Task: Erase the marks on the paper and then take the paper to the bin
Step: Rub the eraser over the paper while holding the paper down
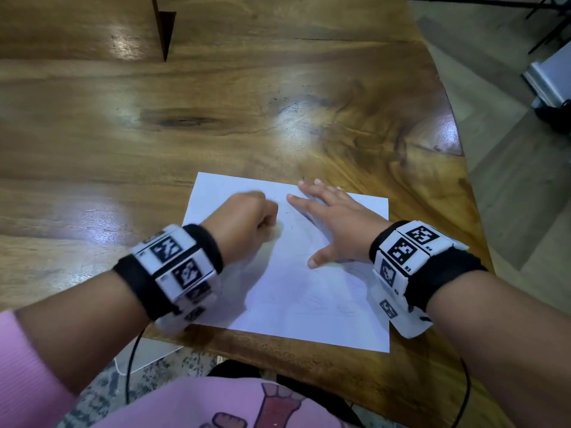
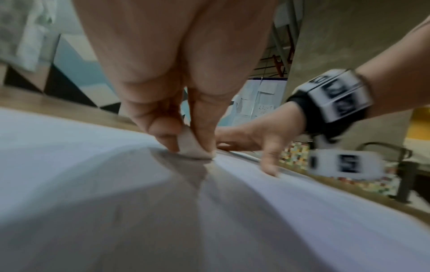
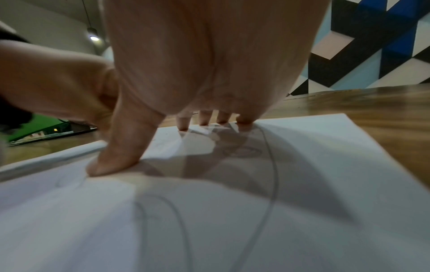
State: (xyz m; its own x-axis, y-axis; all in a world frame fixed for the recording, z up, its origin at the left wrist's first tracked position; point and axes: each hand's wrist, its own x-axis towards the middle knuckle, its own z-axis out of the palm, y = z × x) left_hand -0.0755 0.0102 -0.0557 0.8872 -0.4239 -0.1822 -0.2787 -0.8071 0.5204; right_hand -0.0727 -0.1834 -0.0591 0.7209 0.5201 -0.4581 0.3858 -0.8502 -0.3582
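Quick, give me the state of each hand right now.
Left hand: closed, pinching a small white eraser against the white paper sheet.
Right hand: open, fingers spread flat, pressing the paper.

Small white eraser: mostly hidden between left hand fingertips, unseen from head view | left hand and marker-tagged wristband: motion-blurred | faint pencil marks on white paper sheet: shape unreadable, partly under right hand.
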